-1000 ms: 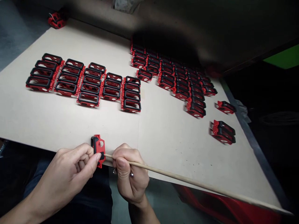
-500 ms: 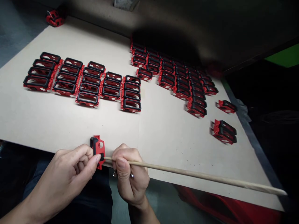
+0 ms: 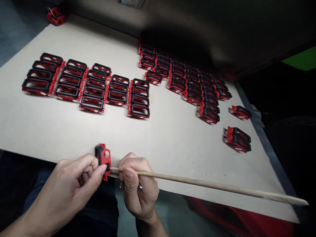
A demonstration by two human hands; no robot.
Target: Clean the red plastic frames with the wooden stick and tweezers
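My left hand [image 3: 71,186] pinches a small red and black plastic frame part [image 3: 103,159] upright at the near edge of the board. My right hand [image 3: 138,187] grips a long thin wooden stick [image 3: 209,187] close to its tip. The tip touches the side of the part, and the rest of the stick runs off to the right over the board. A thin metal ring hangs under my right fingers.
The beige board [image 3: 172,144] carries several rows of the same red and black frames at the left [image 3: 91,87] and at the back right [image 3: 187,85]. Loose ones lie at the right [image 3: 238,138] and one at the far left corner [image 3: 55,15]. Beyond the right edge it is dark.
The stick's far end has swung slightly upward over the board. Both hands and the held part stay in place; the view has shifted a little.
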